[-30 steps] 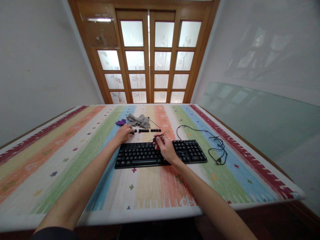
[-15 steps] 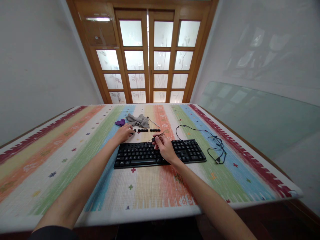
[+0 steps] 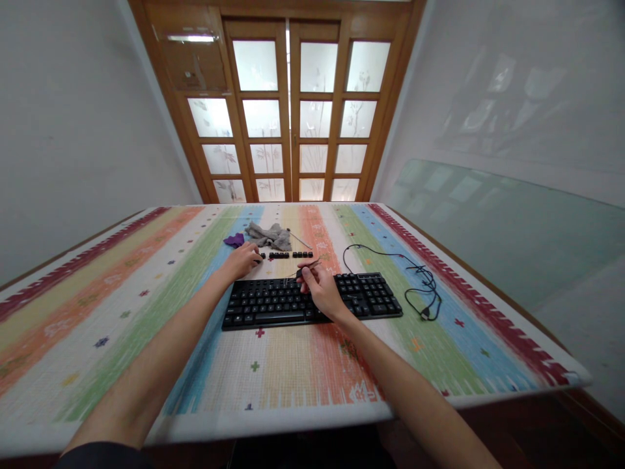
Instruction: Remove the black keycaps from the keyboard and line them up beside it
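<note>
The right hand [image 3: 318, 286] is closed on a thin tool [image 3: 299, 273], gripping its dark middle between thumb and fingers; fine wire ends stick out on both sides, one pair pointing left above the keyboard's back edge, the other pointing up and to the right. The left hand [image 3: 241, 259] reaches further forward, its fingers bent down at the left end of a row of loose keycaps [image 3: 279, 255]; whether it grips one, I cannot tell. A dark sleeve [image 3: 102, 456] shows at the left arm. The keyboard [image 3: 273, 303] lies flat in front of the person, long side toward them, with the right hand and wrist over its middle. The keycaps lie just beyond its back edge, in short groups with gaps between. Behind them are a crumpled grey cloth [image 3: 268, 236] and, to its left, a small purple cloth [image 3: 234, 240]; a thin rod [image 3: 301, 240] lies slanted at the grey cloth's right. From the keyboard's back edge a cable [image 3: 428, 281] curves right into a loose bundle, its plug [image 3: 426, 314] near the keyboard's right end. All this rests on a striped tablecloth [image 3: 146, 312]. Beyond the table stand wooden doors [image 3: 290, 124] with frosted panes.
</note>
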`<action>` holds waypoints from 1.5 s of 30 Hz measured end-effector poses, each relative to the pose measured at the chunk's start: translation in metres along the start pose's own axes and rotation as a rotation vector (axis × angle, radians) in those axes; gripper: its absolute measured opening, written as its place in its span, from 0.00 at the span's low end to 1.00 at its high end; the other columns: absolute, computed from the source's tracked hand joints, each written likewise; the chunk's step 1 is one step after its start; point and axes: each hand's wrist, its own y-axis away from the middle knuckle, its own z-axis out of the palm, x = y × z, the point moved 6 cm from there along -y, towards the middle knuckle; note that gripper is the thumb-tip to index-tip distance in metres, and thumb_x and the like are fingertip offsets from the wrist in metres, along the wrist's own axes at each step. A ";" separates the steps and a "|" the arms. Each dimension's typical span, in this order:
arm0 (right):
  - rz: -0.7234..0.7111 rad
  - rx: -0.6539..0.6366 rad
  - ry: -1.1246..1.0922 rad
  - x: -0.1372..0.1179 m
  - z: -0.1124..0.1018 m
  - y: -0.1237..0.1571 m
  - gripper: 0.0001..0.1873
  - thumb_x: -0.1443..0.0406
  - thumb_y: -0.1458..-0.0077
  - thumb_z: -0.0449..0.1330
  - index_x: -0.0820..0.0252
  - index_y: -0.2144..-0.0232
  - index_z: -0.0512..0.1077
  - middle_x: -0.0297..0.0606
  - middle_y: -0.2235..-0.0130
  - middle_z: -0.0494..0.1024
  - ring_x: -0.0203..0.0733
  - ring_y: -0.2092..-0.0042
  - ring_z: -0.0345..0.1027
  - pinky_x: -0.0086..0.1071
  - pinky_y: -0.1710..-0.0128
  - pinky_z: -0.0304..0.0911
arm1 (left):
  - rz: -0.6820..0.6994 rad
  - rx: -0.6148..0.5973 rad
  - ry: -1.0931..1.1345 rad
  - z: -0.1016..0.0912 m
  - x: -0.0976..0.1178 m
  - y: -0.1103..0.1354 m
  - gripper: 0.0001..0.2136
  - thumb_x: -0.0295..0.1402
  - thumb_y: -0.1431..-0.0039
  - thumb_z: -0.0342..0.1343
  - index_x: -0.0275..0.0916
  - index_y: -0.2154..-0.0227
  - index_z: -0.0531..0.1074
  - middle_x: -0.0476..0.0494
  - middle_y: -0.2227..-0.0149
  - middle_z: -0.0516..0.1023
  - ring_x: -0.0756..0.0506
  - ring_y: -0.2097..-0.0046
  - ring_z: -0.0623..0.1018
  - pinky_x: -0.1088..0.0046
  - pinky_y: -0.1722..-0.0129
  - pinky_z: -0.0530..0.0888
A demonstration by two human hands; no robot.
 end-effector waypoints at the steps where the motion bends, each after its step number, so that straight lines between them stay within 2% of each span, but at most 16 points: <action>1: 0.002 0.001 0.002 0.000 0.000 0.000 0.25 0.46 0.41 0.53 0.62 0.58 0.70 0.34 0.72 0.73 0.34 0.76 0.67 0.29 0.74 0.63 | 0.000 0.000 0.004 0.000 0.000 0.000 0.12 0.23 0.46 0.54 0.41 0.66 0.82 0.39 0.58 0.76 0.42 0.56 0.72 0.66 0.54 0.70; 6: 0.003 0.001 0.011 0.001 0.000 0.000 0.25 0.45 0.41 0.53 0.62 0.58 0.70 0.34 0.72 0.72 0.34 0.76 0.67 0.29 0.74 0.63 | 0.003 0.008 0.045 0.002 -0.001 -0.001 0.12 0.23 0.47 0.54 0.42 0.67 0.82 0.40 0.58 0.75 0.42 0.56 0.72 0.65 0.53 0.70; 10: -0.001 0.000 0.013 0.000 0.000 0.000 0.25 0.46 0.41 0.53 0.62 0.58 0.70 0.34 0.72 0.72 0.34 0.76 0.67 0.29 0.74 0.63 | -0.041 0.018 0.083 0.000 -0.003 0.002 0.14 0.23 0.48 0.56 0.42 0.62 0.80 0.39 0.56 0.75 0.40 0.55 0.71 0.63 0.52 0.70; 14: 0.003 -0.012 0.019 0.001 0.001 0.000 0.24 0.47 0.40 0.53 0.62 0.58 0.70 0.34 0.72 0.73 0.35 0.75 0.67 0.30 0.74 0.64 | -0.145 0.088 0.084 -0.009 -0.003 0.014 0.16 0.24 0.49 0.56 0.41 0.56 0.78 0.39 0.54 0.74 0.38 0.53 0.72 0.61 0.50 0.70; 19: 0.006 -0.037 0.052 0.002 0.003 0.000 0.23 0.48 0.40 0.54 0.62 0.59 0.70 0.36 0.71 0.74 0.35 0.74 0.67 0.31 0.72 0.64 | -0.317 0.178 0.167 -0.020 0.001 0.032 0.13 0.28 0.43 0.51 0.37 0.57 0.77 0.39 0.61 0.77 0.39 0.57 0.75 0.61 0.53 0.72; 26: 0.027 -0.116 0.102 0.006 0.014 -0.002 0.19 0.52 0.40 0.55 0.63 0.58 0.71 0.39 0.69 0.76 0.38 0.71 0.70 0.32 0.70 0.65 | -0.290 0.219 0.413 -0.026 0.041 0.046 0.12 0.28 0.42 0.51 0.38 0.61 0.79 0.42 0.60 0.82 0.42 0.58 0.78 0.63 0.52 0.73; 32: 0.001 -0.193 0.237 0.009 0.027 -0.007 0.12 0.60 0.38 0.55 0.63 0.61 0.72 0.40 0.67 0.78 0.40 0.68 0.73 0.35 0.64 0.67 | -0.248 0.177 0.497 -0.022 0.065 0.055 0.10 0.31 0.41 0.52 0.37 0.64 0.79 0.41 0.61 0.82 0.42 0.57 0.79 0.64 0.52 0.74; 40: 0.043 -0.230 0.283 0.009 0.040 -0.022 0.09 0.65 0.38 0.54 0.64 0.62 0.72 0.37 0.72 0.77 0.39 0.70 0.72 0.32 0.66 0.66 | -0.209 0.143 0.495 -0.023 0.071 0.058 0.10 0.28 0.41 0.52 0.38 0.63 0.78 0.42 0.60 0.82 0.42 0.56 0.79 0.65 0.51 0.73; 45: -0.104 -0.367 0.463 -0.009 0.058 -0.028 0.08 0.66 0.38 0.55 0.63 0.65 0.73 0.35 0.73 0.75 0.37 0.70 0.69 0.30 0.66 0.60 | -0.210 0.139 0.509 -0.021 0.071 0.059 0.10 0.28 0.40 0.51 0.37 0.61 0.78 0.40 0.58 0.82 0.42 0.54 0.79 0.64 0.50 0.73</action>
